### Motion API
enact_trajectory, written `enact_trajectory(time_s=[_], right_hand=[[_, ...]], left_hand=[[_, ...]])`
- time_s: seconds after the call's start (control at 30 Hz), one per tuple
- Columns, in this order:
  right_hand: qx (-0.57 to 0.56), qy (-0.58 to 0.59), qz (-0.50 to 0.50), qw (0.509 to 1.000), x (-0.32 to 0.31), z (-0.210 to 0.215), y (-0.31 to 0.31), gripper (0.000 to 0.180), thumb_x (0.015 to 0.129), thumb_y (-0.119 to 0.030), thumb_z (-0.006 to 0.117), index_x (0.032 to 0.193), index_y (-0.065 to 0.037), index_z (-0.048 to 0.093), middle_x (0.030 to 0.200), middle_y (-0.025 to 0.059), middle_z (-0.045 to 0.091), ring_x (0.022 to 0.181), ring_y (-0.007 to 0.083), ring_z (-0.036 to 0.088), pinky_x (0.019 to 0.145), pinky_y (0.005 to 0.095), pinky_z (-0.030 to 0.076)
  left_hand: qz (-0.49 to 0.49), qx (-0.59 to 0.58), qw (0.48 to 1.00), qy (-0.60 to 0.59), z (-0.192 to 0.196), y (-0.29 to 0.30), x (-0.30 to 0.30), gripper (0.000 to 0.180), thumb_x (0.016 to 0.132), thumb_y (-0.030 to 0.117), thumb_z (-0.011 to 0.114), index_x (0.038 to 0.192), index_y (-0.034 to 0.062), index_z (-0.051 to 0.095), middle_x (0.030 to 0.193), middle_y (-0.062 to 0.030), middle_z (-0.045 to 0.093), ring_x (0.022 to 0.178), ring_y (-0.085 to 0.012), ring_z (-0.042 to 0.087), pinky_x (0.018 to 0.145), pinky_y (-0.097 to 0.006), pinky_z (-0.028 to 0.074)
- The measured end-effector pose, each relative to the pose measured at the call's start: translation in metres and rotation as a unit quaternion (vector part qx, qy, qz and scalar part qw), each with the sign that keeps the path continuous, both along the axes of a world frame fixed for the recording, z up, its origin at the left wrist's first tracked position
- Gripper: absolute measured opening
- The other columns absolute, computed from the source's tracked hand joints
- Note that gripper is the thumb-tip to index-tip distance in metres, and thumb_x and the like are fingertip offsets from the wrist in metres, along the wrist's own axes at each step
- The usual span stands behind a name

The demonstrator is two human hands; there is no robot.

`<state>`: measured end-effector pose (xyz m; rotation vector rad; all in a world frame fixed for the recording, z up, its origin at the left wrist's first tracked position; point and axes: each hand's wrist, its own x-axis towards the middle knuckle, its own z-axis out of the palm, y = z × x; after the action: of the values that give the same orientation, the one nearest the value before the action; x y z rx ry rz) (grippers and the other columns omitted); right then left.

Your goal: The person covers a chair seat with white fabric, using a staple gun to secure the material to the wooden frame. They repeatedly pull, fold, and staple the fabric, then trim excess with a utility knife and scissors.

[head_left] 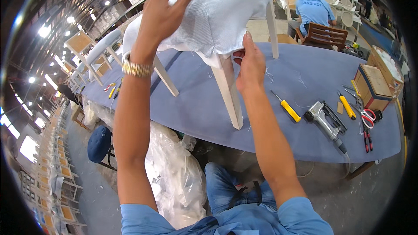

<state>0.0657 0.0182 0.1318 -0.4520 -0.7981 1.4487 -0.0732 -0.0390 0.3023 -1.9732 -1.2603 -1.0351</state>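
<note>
A chair with pale wooden legs [228,91] stands on the blue-covered table, its seat draped in light blue-white fabric [217,17]. My right hand [252,63] is at the near corner of the seat, thumb and fingers closed on the fabric's lower edge beside the front leg. Over the left part of the seat is my left hand [167,15], its fingers stretched out and thumb apart. Whether its palm touches the fabric I cannot tell. White lining shows under the fabric's edge at the corner.
On the blue tabletop [209,117] to the right lie a yellow-handled screwdriver [290,111], a staple gun [325,119] with a hose, a yellow cutter [347,106], red-handled scissors [368,117] and pliers. Cardboard boxes [372,87] stand beyond. A person [314,11] sits across the table. Clear plastic sheeting [174,169] hangs below left.
</note>
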Motion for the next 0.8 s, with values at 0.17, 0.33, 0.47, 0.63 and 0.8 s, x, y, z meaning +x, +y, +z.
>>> enact_trajectory(time_s=[0.17,0.33,0.47,0.63,0.8], right_hand=[[-0.008,-0.003,0.060,0.998,0.004,0.002,-0.001,0.047,0.101,-0.047,0.053,0.108,-0.003,0.068,0.098,0.0037,0.067,0.091,0.0119,0.060,0.085,0.0309,0.045],[0.060,0.032,0.038,0.997,-0.006,-0.008,0.003,0.047,0.102,-0.043,0.055,0.103,0.003,0.066,0.093,0.0020,0.063,0.086,0.0096,0.052,0.080,0.0288,0.043],[0.067,0.084,0.043,0.993,-0.005,-0.014,-0.003,0.051,0.104,-0.045,0.051,0.102,0.004,0.065,0.093,0.0009,0.061,0.083,0.0088,0.048,0.077,0.0278,0.042],[-0.005,0.052,0.033,0.998,-0.009,0.003,0.002,0.063,0.106,-0.047,0.042,0.080,0.005,0.063,0.073,0.0037,0.059,0.070,0.0134,0.046,0.066,0.0347,0.041],[0.053,-0.138,-0.076,0.986,-0.015,-0.009,0.005,0.069,0.106,-0.046,0.040,0.066,0.007,0.057,0.053,0.0102,0.047,0.055,0.0178,0.041,0.056,0.0409,0.037]], left_hand=[[0.012,-0.194,0.977,0.088,0.027,0.058,0.019,0.072,0.095,0.066,0.048,0.137,0.0078,0.059,0.134,-0.0195,0.061,0.127,-0.0331,0.057,0.105,-0.040,0.044],[0.082,-0.251,0.954,0.138,0.019,0.073,0.045,0.097,0.083,0.084,0.046,0.148,0.0119,0.047,0.150,-0.0240,0.044,0.139,-0.0399,0.043,0.116,-0.049,0.034],[0.123,-0.224,0.954,0.156,0.012,0.077,0.037,0.098,0.082,0.084,0.046,0.150,0.0136,0.044,0.155,-0.0247,0.036,0.144,-0.0413,0.035,0.118,-0.050,0.031],[0.099,-0.256,0.953,0.127,0.010,0.076,0.040,0.098,0.082,0.084,0.046,0.151,0.0141,0.044,0.156,-0.0254,0.034,0.146,-0.0418,0.030,0.118,-0.051,0.029],[0.125,-0.226,0.952,0.168,0.011,0.072,0.045,0.099,0.083,0.084,0.044,0.151,0.0132,0.043,0.156,-0.0266,0.033,0.148,-0.0409,0.026,0.120,-0.050,0.025]])
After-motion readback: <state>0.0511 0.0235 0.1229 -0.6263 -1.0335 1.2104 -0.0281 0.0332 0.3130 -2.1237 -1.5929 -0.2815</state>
